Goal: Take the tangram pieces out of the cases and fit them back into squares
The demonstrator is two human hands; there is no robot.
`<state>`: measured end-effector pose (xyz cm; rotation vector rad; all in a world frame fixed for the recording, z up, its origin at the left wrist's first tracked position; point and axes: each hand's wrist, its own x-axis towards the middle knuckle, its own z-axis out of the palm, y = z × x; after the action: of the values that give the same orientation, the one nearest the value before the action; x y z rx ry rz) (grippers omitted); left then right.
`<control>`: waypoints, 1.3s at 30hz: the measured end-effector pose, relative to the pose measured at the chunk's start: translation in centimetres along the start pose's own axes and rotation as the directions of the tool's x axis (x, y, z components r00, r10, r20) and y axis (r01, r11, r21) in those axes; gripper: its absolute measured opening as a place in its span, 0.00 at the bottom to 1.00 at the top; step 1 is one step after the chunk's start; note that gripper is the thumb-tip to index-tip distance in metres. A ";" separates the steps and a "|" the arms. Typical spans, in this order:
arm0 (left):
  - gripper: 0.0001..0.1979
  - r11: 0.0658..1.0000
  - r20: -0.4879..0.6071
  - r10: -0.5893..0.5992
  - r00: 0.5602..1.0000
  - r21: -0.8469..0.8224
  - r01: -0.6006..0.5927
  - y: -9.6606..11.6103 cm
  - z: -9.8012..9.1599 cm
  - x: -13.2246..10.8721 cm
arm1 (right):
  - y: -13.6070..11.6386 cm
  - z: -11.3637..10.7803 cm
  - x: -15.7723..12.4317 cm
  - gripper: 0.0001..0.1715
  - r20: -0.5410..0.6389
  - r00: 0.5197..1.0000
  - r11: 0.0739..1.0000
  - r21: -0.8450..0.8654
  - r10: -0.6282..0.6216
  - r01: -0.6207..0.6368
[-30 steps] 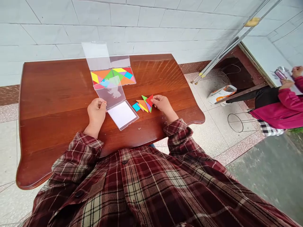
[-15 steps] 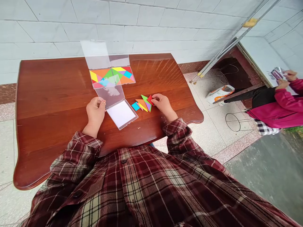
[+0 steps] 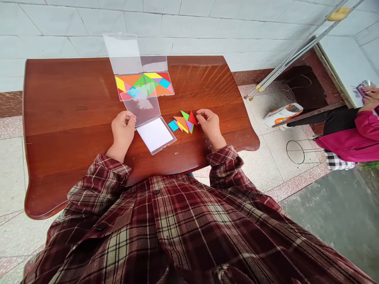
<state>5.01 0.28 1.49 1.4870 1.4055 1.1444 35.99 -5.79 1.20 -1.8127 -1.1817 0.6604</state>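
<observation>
My left hand (image 3: 123, 127) pinches the edge of the clear lid (image 3: 142, 106) of an open plastic case, whose base (image 3: 156, 135) lies on the table with a white inside. To the right of the case lies a group of tangram pieces: a blue square (image 3: 173, 125), an orange triangle (image 3: 180, 121), a red triangle (image 3: 192, 118), and yellow, pink, purple and green ones. Just right of the red triangle is my right hand (image 3: 209, 125), its thumb and forefinger slightly apart and holding nothing. Behind, two more open cases (image 3: 144, 86) hold coloured tangram pieces.
The brown wooden table (image 3: 71, 118) stands against a white tiled wall (image 3: 201, 27). Beyond its right end are metal poles (image 3: 284, 59), a white and orange carton (image 3: 282, 114) and a wire stand (image 3: 295, 152). At far right sits another person in a magenta jacket (image 3: 346, 136).
My right hand has let go of the red triangle, which now lies against the other pieces, and has drawn slightly right. My left hand keeps the lid. The whole view has shifted a little.
</observation>
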 end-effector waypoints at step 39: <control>0.04 0.988 0.080 -0.043 0.996 0.150 0.031 -0.8 -0.4 -0.4 | -5.5 7.0 -5.1 0.22 0.475 0.854 0.759 -0.470 -0.212 0.450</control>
<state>4.41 -0.03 0.85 1.5867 1.4820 0.9617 25.90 -6.85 2.37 -1.8961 -2.1173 0.4959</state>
